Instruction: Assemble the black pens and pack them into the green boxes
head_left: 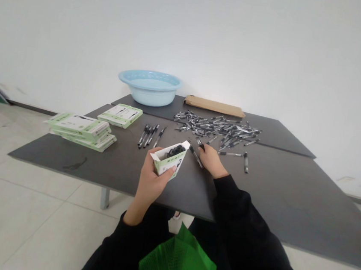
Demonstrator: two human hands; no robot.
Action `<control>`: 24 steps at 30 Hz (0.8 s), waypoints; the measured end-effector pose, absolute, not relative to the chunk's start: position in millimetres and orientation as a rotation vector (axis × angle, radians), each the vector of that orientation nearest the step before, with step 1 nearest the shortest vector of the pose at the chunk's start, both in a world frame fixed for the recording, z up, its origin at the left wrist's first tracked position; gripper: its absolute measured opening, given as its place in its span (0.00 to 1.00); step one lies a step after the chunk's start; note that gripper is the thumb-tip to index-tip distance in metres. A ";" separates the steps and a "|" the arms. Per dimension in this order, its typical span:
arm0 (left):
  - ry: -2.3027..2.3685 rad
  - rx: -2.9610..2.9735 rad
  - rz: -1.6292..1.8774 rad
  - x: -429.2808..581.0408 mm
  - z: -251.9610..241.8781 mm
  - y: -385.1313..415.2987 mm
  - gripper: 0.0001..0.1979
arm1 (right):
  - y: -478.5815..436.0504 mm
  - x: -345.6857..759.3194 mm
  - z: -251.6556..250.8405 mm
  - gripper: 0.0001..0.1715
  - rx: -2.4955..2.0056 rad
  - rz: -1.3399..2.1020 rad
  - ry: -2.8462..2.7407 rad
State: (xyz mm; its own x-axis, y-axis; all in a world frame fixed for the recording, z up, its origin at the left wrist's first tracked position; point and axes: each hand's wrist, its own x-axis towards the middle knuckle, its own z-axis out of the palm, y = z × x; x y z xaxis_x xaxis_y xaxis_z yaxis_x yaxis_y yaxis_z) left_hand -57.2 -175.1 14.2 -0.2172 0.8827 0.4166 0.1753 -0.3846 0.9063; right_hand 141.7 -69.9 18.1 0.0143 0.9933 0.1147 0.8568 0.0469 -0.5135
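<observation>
light: bright, even, diffuse | shadows: faint | glare: none | focus: soft overall | edges: wide-angle bending

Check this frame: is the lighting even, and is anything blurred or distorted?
Head view: soft, even light, no glare, faint shadows on the table; the wide lens splays the table's edges; the left hand and its open box are fairly sharp, the pile of pens beyond the right hand is soft in detail.
</observation>
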 end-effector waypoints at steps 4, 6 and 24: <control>1.249 1.506 1.626 -55.9 19.3 -180.7 0.24 | -87.1 155.9 47.4 0.17 -1.393 0.446 -1.637; 1.239 1.499 1.622 -55.4 20.5 -183.5 0.24 | -103.3 156.9 66.5 0.18 -1.131 0.489 -1.511; 1.200 1.577 1.611 -47.1 17.9 -196.9 0.23 | -177.7 97.0 126.6 0.13 -0.940 0.519 -1.836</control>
State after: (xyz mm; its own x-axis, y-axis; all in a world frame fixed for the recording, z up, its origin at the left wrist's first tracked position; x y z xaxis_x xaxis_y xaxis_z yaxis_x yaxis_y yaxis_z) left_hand -47.1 -196.9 17.9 -0.1338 0.8814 0.4530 0.1817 -0.4275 0.8856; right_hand 97.0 -177.7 126.6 -0.2293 0.7902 0.5683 0.3756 0.6105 -0.6973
